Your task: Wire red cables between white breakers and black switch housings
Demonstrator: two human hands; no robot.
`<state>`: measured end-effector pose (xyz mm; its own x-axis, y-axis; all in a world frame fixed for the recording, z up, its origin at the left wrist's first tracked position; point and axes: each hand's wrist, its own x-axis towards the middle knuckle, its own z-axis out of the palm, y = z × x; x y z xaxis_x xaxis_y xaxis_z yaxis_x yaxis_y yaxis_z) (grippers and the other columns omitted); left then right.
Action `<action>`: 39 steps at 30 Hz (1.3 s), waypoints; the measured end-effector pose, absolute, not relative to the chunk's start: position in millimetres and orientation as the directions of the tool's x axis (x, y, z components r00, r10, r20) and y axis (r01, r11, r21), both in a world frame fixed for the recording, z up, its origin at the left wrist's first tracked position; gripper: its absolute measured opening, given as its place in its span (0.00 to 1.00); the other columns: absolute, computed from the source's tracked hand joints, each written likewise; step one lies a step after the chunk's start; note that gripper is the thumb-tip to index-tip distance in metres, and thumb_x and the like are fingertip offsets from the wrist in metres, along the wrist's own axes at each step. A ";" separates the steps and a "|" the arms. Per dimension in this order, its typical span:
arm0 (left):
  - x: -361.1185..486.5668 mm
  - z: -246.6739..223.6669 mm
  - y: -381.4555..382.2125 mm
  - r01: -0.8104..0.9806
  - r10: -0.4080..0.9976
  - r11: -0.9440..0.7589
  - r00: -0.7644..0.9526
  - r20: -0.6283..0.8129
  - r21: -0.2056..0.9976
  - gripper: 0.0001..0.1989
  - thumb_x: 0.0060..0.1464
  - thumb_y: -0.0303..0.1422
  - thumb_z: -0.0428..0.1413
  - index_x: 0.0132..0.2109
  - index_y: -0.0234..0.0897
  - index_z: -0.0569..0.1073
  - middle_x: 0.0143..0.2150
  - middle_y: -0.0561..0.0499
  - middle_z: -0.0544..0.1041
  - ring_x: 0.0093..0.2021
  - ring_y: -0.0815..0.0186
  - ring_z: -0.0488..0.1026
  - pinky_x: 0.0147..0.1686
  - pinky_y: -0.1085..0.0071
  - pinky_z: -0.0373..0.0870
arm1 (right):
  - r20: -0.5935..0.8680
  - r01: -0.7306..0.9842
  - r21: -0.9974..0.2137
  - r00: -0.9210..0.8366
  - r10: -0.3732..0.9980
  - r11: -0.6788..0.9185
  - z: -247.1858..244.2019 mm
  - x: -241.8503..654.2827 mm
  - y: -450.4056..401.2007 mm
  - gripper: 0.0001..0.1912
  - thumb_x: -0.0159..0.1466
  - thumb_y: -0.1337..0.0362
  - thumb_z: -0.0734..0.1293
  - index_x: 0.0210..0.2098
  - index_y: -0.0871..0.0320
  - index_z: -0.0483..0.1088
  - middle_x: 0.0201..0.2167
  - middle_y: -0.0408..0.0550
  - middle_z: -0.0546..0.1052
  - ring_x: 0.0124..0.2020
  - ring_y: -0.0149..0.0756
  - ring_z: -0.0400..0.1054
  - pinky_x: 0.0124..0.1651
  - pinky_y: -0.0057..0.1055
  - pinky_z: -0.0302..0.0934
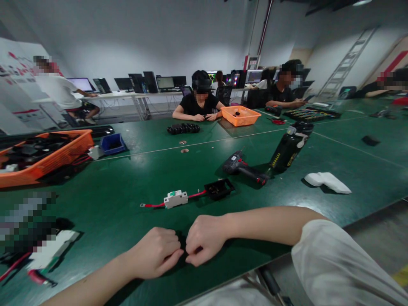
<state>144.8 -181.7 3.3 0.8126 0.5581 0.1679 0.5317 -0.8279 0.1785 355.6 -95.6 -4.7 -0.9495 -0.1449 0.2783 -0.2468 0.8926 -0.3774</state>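
Observation:
My left hand (158, 251) rests on the green table (143, 170) with its fingers curled in, nothing showing in it. Facing it across a small gap, my right hand (205, 240) is likewise curled and shows nothing held. Just beyond both hands lies a white circuit breaker (176, 199), with a red wire and ring terminal on its left. Another red wire joins its right side to a black housing (219, 189). Behind the housing, a black and red power drill (244, 166) lies on its side.
A black bottle (290, 146) leans at the right, near crumpled white paper (328, 182). Orange baskets stand at left (47, 157) and across the table (241, 115). A second white breaker (52, 250) lies front left. A person in black (201, 102) sits opposite.

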 end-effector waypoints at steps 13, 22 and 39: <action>143.2 -0.5 -180.1 0.587 0.619 -0.773 0.780 0.087 0.240 0.16 0.68 0.32 0.43 0.30 0.39 0.64 0.26 0.52 0.70 0.27 0.67 0.65 0.29 0.66 0.54 | 0.307 -0.269 -0.379 -0.939 -0.153 0.885 -5.0 355.7 -95.0 0.21 0.66 0.58 0.63 0.18 0.57 0.66 0.20 0.39 0.72 0.24 0.27 0.63 0.24 0.27 0.47; 144.6 0.9 -177.8 0.588 0.625 -0.768 0.775 0.095 0.254 0.16 0.68 0.32 0.43 0.31 0.39 0.65 0.26 0.52 0.71 0.28 0.67 0.66 0.29 0.67 0.54 | 0.286 -0.253 -0.378 -0.947 -0.147 0.891 -4.5 355.7 -95.9 0.21 0.67 0.57 0.63 0.19 0.57 0.65 0.20 0.38 0.72 0.24 0.27 0.64 0.24 0.27 0.46; 143.9 1.9 -178.3 0.590 0.629 -0.762 0.773 0.085 0.267 0.15 0.67 0.32 0.44 0.30 0.39 0.65 0.26 0.52 0.70 0.28 0.67 0.66 0.29 0.66 0.56 | 0.271 -0.246 -0.389 -0.952 -0.145 0.888 -3.2 355.8 -94.9 0.21 0.67 0.57 0.63 0.19 0.57 0.65 0.21 0.40 0.73 0.24 0.27 0.64 0.24 0.27 0.46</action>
